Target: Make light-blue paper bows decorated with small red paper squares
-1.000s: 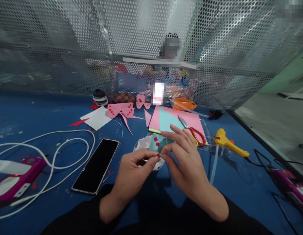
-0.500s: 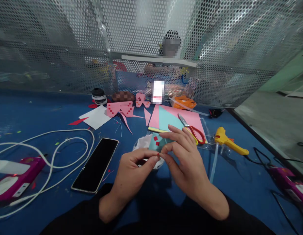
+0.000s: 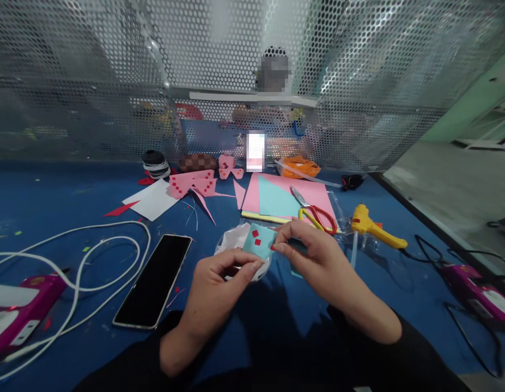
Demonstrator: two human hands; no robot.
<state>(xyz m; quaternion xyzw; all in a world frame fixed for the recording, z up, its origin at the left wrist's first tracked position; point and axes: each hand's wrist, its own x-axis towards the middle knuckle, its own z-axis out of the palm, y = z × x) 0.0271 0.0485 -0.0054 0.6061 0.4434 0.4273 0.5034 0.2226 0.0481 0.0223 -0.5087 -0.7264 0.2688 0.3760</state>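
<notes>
My left hand (image 3: 221,283) is closed in a pinch on the lower edge of a light blue paper piece (image 3: 265,235) with two red squares stuck on it. My right hand (image 3: 317,261) pinches a tiny red paper square (image 3: 272,247) between thumb and forefinger, close to the blue piece's right edge. Beneath both, a clear bowl with crumpled white paper (image 3: 231,239) is partly covered by my hands. Another blue paper part (image 3: 297,269) shows under my right hand.
Scissors (image 3: 313,209) lie on stacked coloured sheets (image 3: 272,196). A yellow glue gun (image 3: 372,228) is at right; a phone (image 3: 154,280) and white cable (image 3: 148,234) at left. Pink paper butterfly shapes (image 3: 193,184) stand behind. A perforated metal screen (image 3: 219,65) bounds the table; a person sits beyond.
My hands have moved apart at the fingertips. The red square has gone from between both hands' fingertips to my right hand at the paper's right edge. The view has shifted slightly.
</notes>
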